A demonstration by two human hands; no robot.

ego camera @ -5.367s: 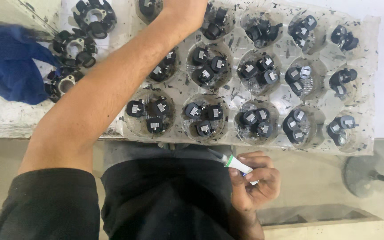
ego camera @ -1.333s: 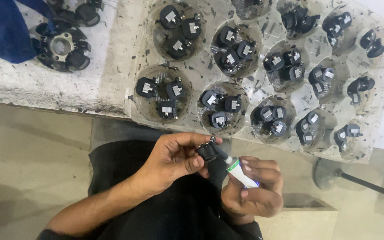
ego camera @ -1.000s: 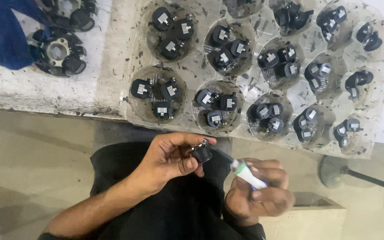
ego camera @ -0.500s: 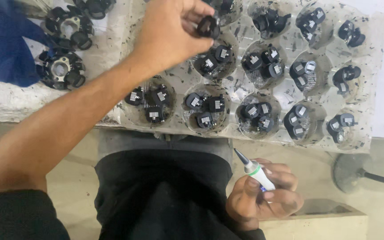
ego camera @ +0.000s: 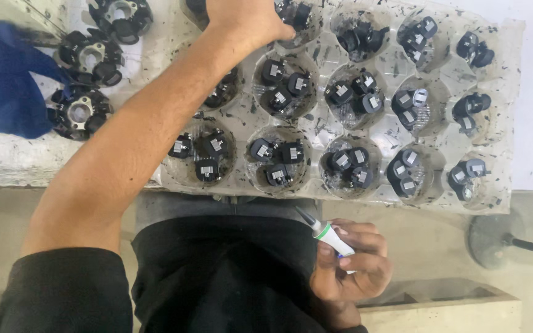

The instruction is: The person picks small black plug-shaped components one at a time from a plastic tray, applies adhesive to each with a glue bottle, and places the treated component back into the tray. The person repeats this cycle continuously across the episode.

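My left hand (ego camera: pixel 242 21) reaches across a clear plastic tray (ego camera: pixel 511 92) to a cup in its far row, where small black parts (ego camera: pixel 297 13) lie by my fingertips. Whether the fingers still grip one of them I cannot tell. Each tray cup holds two or three small black parts with pale square faces (ego camera: pixel 277 157). Down by my lap, my right hand (ego camera: pixel 350 268) is closed on a small white applicator tube (ego camera: pixel 330 234). The tube has a green band, and its dark pointed tip aims up toward the tray.
A blue cloth (ego camera: pixel 7 86) lies at the left on the worn white bench (ego camera: pixel 7 160). Beside it sit three black ring-shaped assemblies (ego camera: pixel 80 112). A round stand base (ego camera: pixel 493 242) is on the floor at the right, and a wooden box edge (ego camera: pixel 439 305) is at the bottom right.
My left hand took a black part from beside the tube tip near my lap and carried it up to the tray's far row. My right hand stayed low with the tube.
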